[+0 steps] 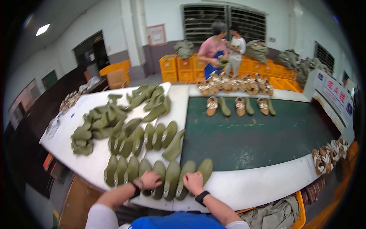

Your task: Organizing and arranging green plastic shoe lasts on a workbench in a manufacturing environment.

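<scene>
Soles: a row of olive-green shoe soles [160,173] stands along the near edge of the white table [248,187].
Left hand [150,179]: curled over one sole's end.
Right hand [193,181]: resting, fingers bent, on another sole; grip unclear.
Hidden: sole ends under both hands.

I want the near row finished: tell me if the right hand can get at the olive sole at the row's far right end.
Probably yes. The right hand rests on the near row, and the end olive sole lies just beside it on the white table, with nothing between them.
</scene>
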### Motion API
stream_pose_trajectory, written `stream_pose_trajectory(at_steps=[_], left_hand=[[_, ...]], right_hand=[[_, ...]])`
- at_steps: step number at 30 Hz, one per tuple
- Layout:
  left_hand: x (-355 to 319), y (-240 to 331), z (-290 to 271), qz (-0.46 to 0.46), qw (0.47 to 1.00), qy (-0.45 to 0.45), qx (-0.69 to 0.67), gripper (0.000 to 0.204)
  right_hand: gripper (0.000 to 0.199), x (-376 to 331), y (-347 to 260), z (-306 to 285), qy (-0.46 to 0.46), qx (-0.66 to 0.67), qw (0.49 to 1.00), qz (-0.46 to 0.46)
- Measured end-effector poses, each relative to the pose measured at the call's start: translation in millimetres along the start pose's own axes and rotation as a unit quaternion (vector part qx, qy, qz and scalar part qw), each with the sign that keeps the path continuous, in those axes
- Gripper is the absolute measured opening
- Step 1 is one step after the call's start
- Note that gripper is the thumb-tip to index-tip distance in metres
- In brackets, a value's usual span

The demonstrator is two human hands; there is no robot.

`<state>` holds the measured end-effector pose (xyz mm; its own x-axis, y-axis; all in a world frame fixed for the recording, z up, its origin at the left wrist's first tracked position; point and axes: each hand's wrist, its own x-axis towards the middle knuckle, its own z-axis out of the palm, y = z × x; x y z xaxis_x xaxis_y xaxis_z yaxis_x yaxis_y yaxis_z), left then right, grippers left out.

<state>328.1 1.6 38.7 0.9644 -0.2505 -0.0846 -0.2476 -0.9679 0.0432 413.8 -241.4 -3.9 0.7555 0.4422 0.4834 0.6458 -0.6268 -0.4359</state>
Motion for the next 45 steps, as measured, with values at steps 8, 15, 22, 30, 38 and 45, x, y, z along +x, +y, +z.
stream_pose_trajectory(at_steps=[8,15,22,30,38,45], left_hand=[[81,72,-193,0.110,0.909,0.188,0.355,0.012],[70,113,-202,0.200,0.852,0.227,0.427,0.017],[48,125,-206,0.167,0.836,0.157,0.498,0.024],[42,120,-196,0.138,0.864,0.039,0.483,0.020],[1,21,-13,-0.185,0.975,0.111,0.048,0.055],[-20,24,42,-0.291,0.921,0.255,-0.044,0.040]], right_hand=[[0.017,1,4,6,0.025,-0.002,1.000,0.009],[0.016,-7,4,1,0.007,-0.006,1.000,0.018],[0.016,-4,5,5,0.013,-0.021,1.000,-0.004],[0.016,-2,3,-9,-0.010,-0.028,0.999,0.016],[0.016,-6,11,-2,0.020,-0.001,1.000,0.013],[0.018,-6,7,-5,0.022,-0.015,1.000,0.002]])
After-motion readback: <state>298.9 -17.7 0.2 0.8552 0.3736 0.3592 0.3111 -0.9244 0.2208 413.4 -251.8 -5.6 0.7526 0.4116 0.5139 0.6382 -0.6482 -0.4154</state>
